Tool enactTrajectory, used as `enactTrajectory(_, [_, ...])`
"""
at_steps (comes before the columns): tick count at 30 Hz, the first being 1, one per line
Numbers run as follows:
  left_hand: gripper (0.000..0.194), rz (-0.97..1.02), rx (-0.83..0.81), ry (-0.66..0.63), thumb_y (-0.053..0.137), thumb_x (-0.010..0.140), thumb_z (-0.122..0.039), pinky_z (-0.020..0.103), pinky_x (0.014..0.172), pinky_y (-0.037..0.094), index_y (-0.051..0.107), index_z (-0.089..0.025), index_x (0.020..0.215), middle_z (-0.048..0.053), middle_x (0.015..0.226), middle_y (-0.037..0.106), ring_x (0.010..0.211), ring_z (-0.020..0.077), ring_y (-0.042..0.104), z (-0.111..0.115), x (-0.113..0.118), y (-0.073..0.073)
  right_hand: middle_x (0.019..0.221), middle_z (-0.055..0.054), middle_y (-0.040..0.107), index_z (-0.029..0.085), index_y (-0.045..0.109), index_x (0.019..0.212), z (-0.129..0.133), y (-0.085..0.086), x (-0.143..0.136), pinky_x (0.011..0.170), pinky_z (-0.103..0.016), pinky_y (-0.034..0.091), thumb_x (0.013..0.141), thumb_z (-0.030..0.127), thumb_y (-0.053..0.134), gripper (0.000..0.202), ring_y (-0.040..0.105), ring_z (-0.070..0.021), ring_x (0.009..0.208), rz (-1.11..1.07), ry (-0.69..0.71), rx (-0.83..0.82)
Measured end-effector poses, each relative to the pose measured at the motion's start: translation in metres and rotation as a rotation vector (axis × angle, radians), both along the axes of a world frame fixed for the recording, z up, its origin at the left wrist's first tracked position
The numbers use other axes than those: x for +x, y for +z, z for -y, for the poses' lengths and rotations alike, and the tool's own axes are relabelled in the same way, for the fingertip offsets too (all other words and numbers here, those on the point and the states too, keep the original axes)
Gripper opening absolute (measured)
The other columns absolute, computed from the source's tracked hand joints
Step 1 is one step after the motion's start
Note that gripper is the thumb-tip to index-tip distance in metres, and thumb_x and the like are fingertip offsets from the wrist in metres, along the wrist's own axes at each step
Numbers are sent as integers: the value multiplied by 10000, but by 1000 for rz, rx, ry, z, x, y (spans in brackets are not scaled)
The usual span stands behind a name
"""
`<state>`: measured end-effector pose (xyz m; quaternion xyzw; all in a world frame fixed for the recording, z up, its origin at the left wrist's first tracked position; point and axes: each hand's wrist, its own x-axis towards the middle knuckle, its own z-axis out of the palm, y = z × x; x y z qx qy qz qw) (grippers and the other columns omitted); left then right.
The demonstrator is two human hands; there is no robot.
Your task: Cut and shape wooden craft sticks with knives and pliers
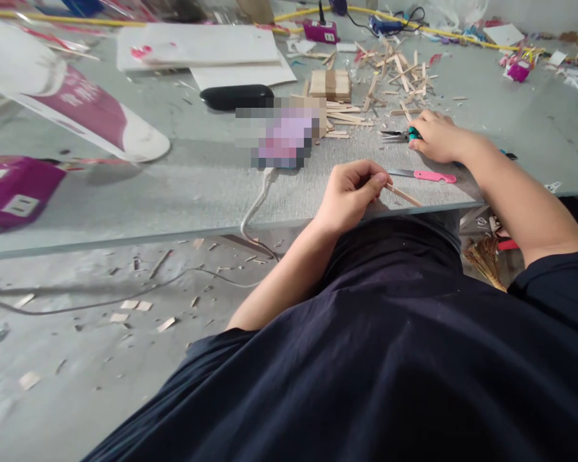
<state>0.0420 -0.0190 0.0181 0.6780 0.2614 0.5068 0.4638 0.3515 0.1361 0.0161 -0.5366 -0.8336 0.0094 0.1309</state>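
Observation:
Near the table's front edge, my left hand (349, 196) is closed, pinching a wooden craft stick (404, 195) between thumb and fingers. The stick points right and slightly toward me. Farther right, my right hand (433, 136) is wrapped round the green handles of a pair of pliers (399, 136). The pliers lie low at the tabletop with their jaws pointing left. Between the hands lies a pink-handled knife (433, 176), its blade toward my left hand. Beyond the pliers is a loose pile of craft sticks (404, 74).
A bundle of sticks (330, 85) stands behind a blurred-out phone (289, 138) with a white cable (255, 212). A black case (237, 97), white boards (202, 48) and a purple box (19, 192) lie leftward. Wood scraps (137, 305) litter the floor.

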Motion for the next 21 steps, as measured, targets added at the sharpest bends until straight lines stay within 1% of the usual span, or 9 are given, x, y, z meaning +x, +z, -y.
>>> enactTrajectory(3, [552, 28, 19, -15, 899, 975, -713, 245, 504, 406, 731, -221, 789, -26, 618, 597, 517, 96, 490, -2, 0, 1, 1443, -206, 756, 158, 769, 1223, 6, 15, 0, 1290, -661, 476, 1154, 393, 769, 245, 651, -332, 1374, 13, 35, -9])
enactTrajectory(5, [663, 55, 8, -32, 874, 958, -840, 246, 498, 441, 694, -228, 778, -18, 633, 613, 511, 95, 508, -3, 2, 0, 1380, -183, 752, 196, 759, 1201, 15, 31, 1, 1291, -664, 493, 1149, 411, 765, 220, 660, -357, 1364, -44, 93, 21])
enactTrajectory(8, [714, 90, -17, -45, 863, 906, -935, 245, 479, 480, 692, -246, 832, -28, 632, 608, 503, 108, 563, -4, 1, -3, 1291, -126, 745, 245, 737, 1240, 47, 52, -5, 1201, -538, 570, 1156, 603, 745, 368, 704, -299, 1256, -269, 193, 150])
enactTrajectory(10, [682, 82, -42, -42, 909, 875, -915, 246, 468, 501, 728, -261, 945, -48, 637, 603, 493, 120, 601, -4, -1, -7, 971, -34, 724, 273, 705, 1142, 86, 58, -21, 907, -389, 606, 1129, 733, 741, 461, 673, -178, 890, -519, 195, 130])
enactTrajectory(12, [651, 57, -61, -22, 962, 861, -852, 244, 471, 518, 748, -275, 1074, -67, 660, 608, 486, 123, 631, -3, -5, -11, 797, 21, 669, 273, 681, 1043, 136, 56, -44, 663, -344, 534, 1048, 790, 813, 534, 613, -123, 671, -835, 206, -43])
enactTrajectory(15, [625, 13, -59, -6, 997, 863, -769, 244, 489, 538, 742, -289, 1171, -70, 715, 638, 497, 122, 668, -2, -6, -14, 747, 42, 703, 260, 694, 963, 208, 44, -81, 609, -347, 539, 921, 738, 982, 559, 610, -122, 603, -1029, 251, -360])
enactTrajectory(16, [623, -3, -54, -9, 1002, 863, -758, 248, 496, 547, 736, -292, 1179, -65, 734, 652, 508, 126, 681, -1, -5, -14, 713, 47, 698, 259, 685, 928, 225, 40, -92, 646, -366, 569, 942, 688, 987, 525, 624, -134, 602, -1045, 253, -404])
enactTrajectory(18, [624, -26, -43, -5, 998, 870, -761, 259, 512, 566, 725, -299, 1188, -51, 766, 681, 539, 136, 703, 2, -2, -12, 681, 64, 677, 267, 670, 906, 247, 31, -107, 678, -395, 610, 956, 629, 992, 487, 636, -149, 593, -1109, 247, -387])
enactTrajectory(21, [607, -29, -25, 53, 929, 936, -803, 279, 563, 596, 717, -312, 1224, -31, 791, 709, 618, 157, 738, 13, 0, -4, 795, 44, 714, 273, 685, 941, 256, 17, -119, 749, -405, 652, 924, 589, 1022, 462, 679, -160, 696, -1199, 107, -195])
